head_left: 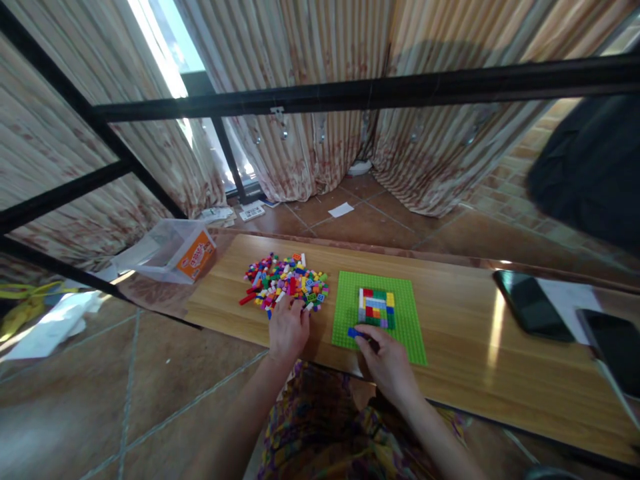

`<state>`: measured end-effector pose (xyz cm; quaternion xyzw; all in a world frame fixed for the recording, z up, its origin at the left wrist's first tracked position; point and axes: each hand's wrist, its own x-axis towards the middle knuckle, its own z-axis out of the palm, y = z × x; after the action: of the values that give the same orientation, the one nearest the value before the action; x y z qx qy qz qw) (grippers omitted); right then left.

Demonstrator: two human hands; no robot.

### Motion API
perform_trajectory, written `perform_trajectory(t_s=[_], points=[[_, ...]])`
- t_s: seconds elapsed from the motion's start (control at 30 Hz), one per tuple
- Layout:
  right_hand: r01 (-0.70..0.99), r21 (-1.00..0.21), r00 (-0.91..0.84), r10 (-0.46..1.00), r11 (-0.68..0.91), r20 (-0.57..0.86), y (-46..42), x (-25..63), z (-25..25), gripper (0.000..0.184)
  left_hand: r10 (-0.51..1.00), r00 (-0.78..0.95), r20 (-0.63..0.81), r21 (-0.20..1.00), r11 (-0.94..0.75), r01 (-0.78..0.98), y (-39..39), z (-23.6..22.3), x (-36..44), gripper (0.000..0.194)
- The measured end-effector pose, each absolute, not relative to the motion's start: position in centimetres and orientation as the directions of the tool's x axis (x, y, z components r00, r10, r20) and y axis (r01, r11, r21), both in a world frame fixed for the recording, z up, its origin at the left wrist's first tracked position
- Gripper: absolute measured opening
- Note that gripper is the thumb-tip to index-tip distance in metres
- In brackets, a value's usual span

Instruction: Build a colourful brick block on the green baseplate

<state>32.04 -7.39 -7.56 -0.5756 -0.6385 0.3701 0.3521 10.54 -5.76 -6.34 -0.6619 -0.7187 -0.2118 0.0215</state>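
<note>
So far, our multicoloured brick build (376, 303) occupies the middle of the green studded baseplate (345, 293), whose visible margins are bare. Our right hand (387, 357) pinches a blue toy brick (353, 332) at the build's seven o'clock, seemingly unplaced. Our left hand (290, 327) reaches into the loose brick pile (283, 273), at the baseplate's ten o'clock; we cannot tell whether it grips any. Many bricks remain unused.

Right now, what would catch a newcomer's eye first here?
First, the heap of bright bricks on the table, with the left hand at its near edge. Next, the green baseplate to the heap's right, with a multicolored build on it; the right hand holds a blue brick by the build's near left corner.
</note>
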Motion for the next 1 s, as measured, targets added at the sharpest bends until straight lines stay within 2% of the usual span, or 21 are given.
perform_trajectory(t_s=[0.1, 0.27, 0.4, 0.63, 0.83, 1.0], points=[[0.494, -0.868, -0.054, 0.998, 0.045, 0.021, -7.4, 32.7, -7.9, 0.03, 0.964, -0.1, 0.248, 0.198, 0.051, 0.979, -5.1, -5.7, 10.8, 0.016], [0.495, -0.869, 0.021, 0.999, 0.027, 0.043, -7.8, 34.9, -8.0, 0.032, 0.977, -0.092, 0.192, 0.142, 0.065, 0.988, -4.9, -5.0, 11.5, 0.019], [0.506, -0.862, 0.083, 0.996, -0.009, 0.038, -7.5, 37.8, -7.5, 0.035, 0.983, -0.106, 0.151, 0.138, 0.085, 0.987, -4.6, -4.6, 11.6, 0.019], [0.585, -0.795, 0.285, 0.958, -0.161, 0.016, -6.7, 45.5, -8.2, 0.039, 0.987, -0.161, 0.022, 0.138, 0.157, 0.978, -3.9, -4.1, 11.4, 0.019], [0.572, -0.793, 0.329, 0.944, -0.211, -0.014, -7.0, 46.6, -9.3, 0.041, 0.984, -0.175, 0.039, 0.091, 0.171, 0.981, -3.8, -3.8, 12.0, 0.022], [0.624, -0.765, 0.304, 0.951, -0.16, 0.05, -6.7, 45.2, -8.8, 0.039, 0.985, -0.17, 0.024, 0.101, 0.167, 0.981, -3.6, -3.7, 12.2, 0.02]])
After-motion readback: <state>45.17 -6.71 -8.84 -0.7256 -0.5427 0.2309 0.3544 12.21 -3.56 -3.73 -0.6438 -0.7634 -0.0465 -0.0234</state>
